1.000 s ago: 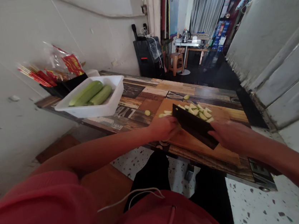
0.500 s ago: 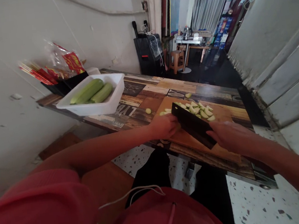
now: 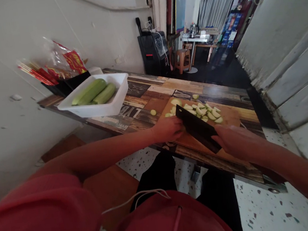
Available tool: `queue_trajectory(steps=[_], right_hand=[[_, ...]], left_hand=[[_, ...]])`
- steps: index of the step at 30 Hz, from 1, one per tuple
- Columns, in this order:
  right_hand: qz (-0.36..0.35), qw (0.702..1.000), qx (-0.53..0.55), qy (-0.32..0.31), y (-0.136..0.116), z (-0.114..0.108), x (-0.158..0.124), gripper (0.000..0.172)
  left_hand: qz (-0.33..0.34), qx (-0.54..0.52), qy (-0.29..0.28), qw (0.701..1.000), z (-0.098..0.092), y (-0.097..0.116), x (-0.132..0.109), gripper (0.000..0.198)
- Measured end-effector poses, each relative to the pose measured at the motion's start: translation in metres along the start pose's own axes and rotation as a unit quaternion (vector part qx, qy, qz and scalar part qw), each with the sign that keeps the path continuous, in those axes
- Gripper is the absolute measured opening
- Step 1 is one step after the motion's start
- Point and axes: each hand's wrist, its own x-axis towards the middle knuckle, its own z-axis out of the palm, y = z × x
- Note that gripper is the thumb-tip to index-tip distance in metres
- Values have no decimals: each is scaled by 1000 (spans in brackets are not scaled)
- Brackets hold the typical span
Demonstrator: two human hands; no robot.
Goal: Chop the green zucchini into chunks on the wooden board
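Note:
My right hand (image 3: pixel 233 140) grips a dark cleaver (image 3: pixel 198 129), its broad blade slanting across the wooden cutting board (image 3: pixel 230 116). Against the blade's far left end, my left hand (image 3: pixel 169 128) is closed with its fingers curled; what they hold is hidden behind the hand and blade. Beyond the cleaver, several pale-green zucchini slices (image 3: pixel 212 115) lie in a loose heap on the board. One larger pale slice (image 3: pixel 176 102) shows past the blade's upper corner.
A white plastic tub (image 3: pixel 116 103) with two whole zucchini (image 3: pixel 90 92) stands left on the wood-patterned table (image 3: pixel 143 92). Single slices lie off the board, one to its left (image 3: pixel 153 112) and one behind (image 3: pixel 195 96). A black holder (image 3: pixel 67 84) with skewers sits by the wall.
A larger pale slice now shows beyond the blade's upper corner, where it was not visible before. The hands and cleaver have hardly moved; the view has tilted slightly.

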Motion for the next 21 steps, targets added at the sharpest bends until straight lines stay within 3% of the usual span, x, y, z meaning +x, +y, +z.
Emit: queue_trajectory(steps=[5, 10, 15, 18, 21], right_hand=[[-19, 998, 11, 52, 13, -2, -2, 21], [-18, 1000, 3, 24, 8, -10, -4, 21], [-7, 1000, 29, 6, -1, 2, -1, 20], [-17, 999, 37, 16, 11, 11, 5, 21], [-4, 999, 49, 6, 34, 16, 13, 24]], left_hand=[[11, -2, 13, 1000, -2, -1, -6, 30], [17, -6, 13, 1000, 2, -3, -7, 27], [33, -64, 22, 997, -3, -7, -20, 37], [61, -100, 8, 993, -5, -14, -33, 54], [65, -107, -28, 992, -4, -19, -33, 58]])
